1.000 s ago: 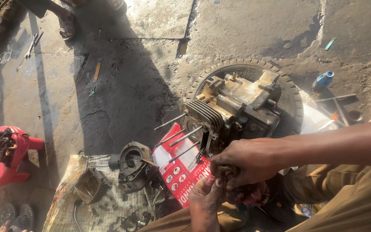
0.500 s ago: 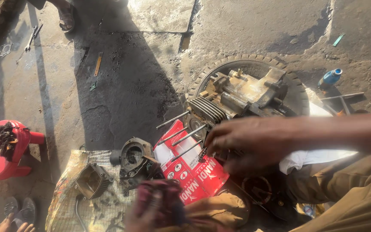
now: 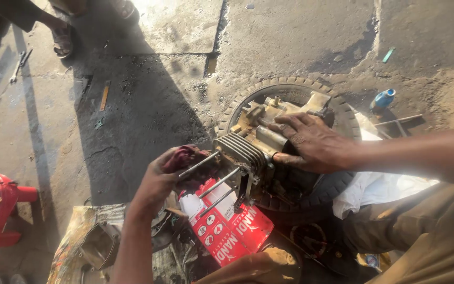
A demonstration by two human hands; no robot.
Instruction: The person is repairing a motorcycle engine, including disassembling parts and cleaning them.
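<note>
Engine (image 3: 269,144) rests on the tyre (image 3: 290,87), cylinder removed, studs (image 3: 214,176) bare. Left hand (image 3: 166,173) grasps a rag (image 3: 185,156) at the upper stud; right hand (image 3: 311,142) lies flat, steadying the crankcase. Judged mid-cleaning; reassembly remains

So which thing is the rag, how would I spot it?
Find the old tyre with the grimy engine lying on it. Long metal studs stick out toward the left hand. The rag is the crumpled dark red cloth bunched there, the only soft thing.
</note>
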